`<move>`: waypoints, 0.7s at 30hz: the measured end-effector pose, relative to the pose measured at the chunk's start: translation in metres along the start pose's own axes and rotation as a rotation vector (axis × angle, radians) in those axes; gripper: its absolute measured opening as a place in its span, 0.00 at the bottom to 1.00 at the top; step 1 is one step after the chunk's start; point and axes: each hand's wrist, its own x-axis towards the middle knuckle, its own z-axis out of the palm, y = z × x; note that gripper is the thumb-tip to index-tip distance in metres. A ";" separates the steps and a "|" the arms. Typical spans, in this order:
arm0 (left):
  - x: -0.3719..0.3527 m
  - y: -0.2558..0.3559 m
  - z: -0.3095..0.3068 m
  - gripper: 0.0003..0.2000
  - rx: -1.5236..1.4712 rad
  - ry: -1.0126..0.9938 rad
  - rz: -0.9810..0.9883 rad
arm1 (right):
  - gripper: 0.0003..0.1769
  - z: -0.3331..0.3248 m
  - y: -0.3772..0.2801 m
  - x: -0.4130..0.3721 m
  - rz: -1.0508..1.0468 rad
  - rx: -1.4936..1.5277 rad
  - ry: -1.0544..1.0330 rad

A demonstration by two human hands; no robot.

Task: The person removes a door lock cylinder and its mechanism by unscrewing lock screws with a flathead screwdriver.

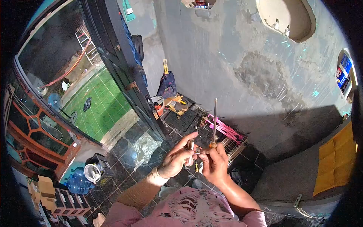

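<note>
My left hand [173,162] is closed around a small pale, metallic-looking piece [190,158], held at chest height; its exact kind is too small to make out. Right beside it, my right hand [216,163] grips a long screwdriver [215,123], its shaft pointing up and away from me and its amber handle mostly hidden in the palm. The right thumb and fingertips meet at a thin part that reaches toward the pale piece. A small yellow item shows just below, between the hands.
Pink hangers [227,128] lie on a wire rack [231,146] ahead. To the left are an open dark door [124,72], a white bucket [93,173], a blue water jug [78,181] and a crate [70,202]. A yellow padded cloth [336,159] hangs at right.
</note>
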 end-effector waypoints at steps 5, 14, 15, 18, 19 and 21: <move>0.003 -0.011 0.001 0.32 0.093 -0.075 0.081 | 0.03 -0.003 0.004 -0.001 0.078 0.059 -0.031; 0.008 -0.005 0.010 0.39 0.206 -0.121 0.158 | 0.10 -0.001 0.007 -0.007 0.404 0.658 -0.092; 0.009 -0.007 0.010 0.39 0.194 -0.112 0.162 | 0.10 0.000 0.009 -0.010 0.398 0.661 -0.084; 0.010 -0.010 0.014 0.36 0.246 -0.107 0.181 | 0.11 0.001 0.028 -0.009 0.151 0.452 -0.037; 0.010 -0.011 0.014 0.35 0.247 -0.101 0.171 | 0.11 0.001 0.028 -0.009 0.202 0.495 -0.040; 0.012 -0.012 0.014 0.32 0.248 -0.088 0.153 | 0.11 -0.002 0.023 -0.008 0.302 0.581 -0.047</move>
